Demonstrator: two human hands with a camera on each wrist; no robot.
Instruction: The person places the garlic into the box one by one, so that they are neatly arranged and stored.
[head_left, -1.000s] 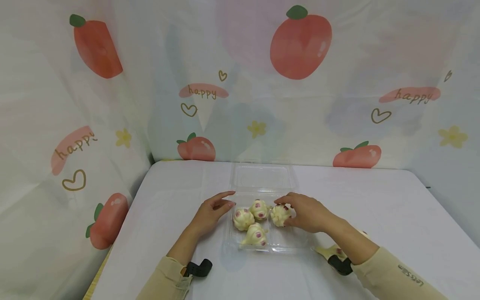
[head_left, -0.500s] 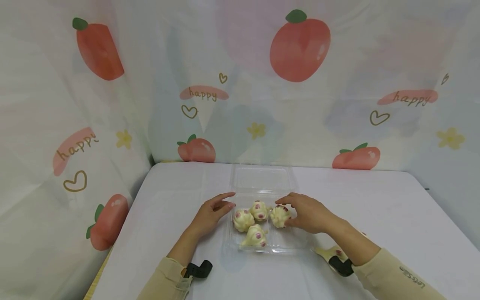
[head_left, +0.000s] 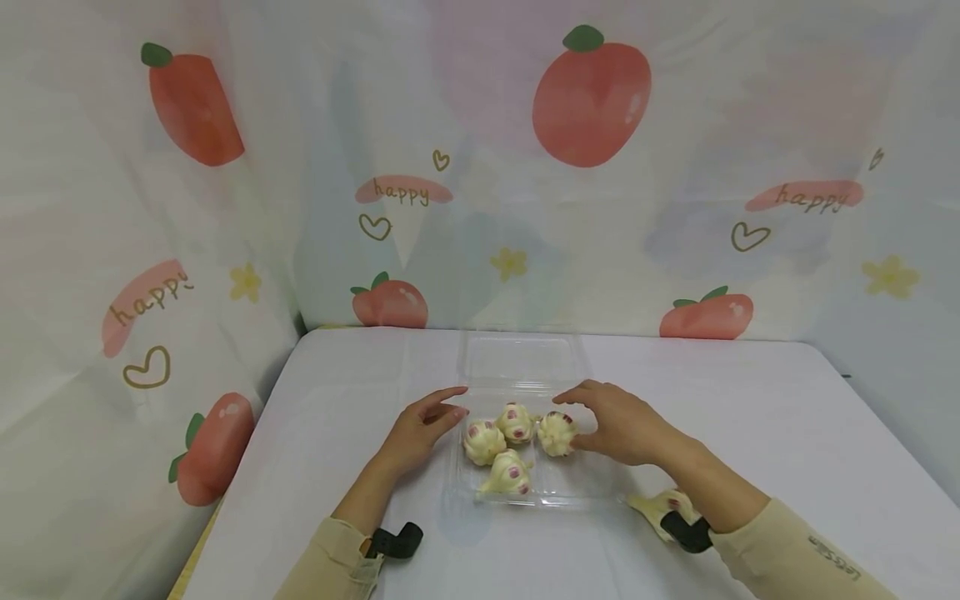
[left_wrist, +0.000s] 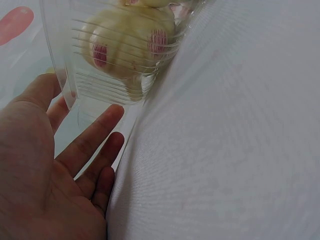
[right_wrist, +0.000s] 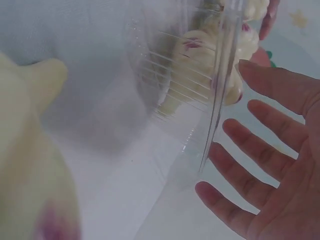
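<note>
though near garlic bulbs (head_left: 557, 434), both hands (head_left: 420, 428) (head_left: 621, 425) loosely half-spread

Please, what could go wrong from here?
Drawing back, the right hand or its wrist could knock the loose garlic, which lies outside the box, close to that wrist. The box might also slide if the left hand bumps it, since its fingertips are right at the side.
</note>
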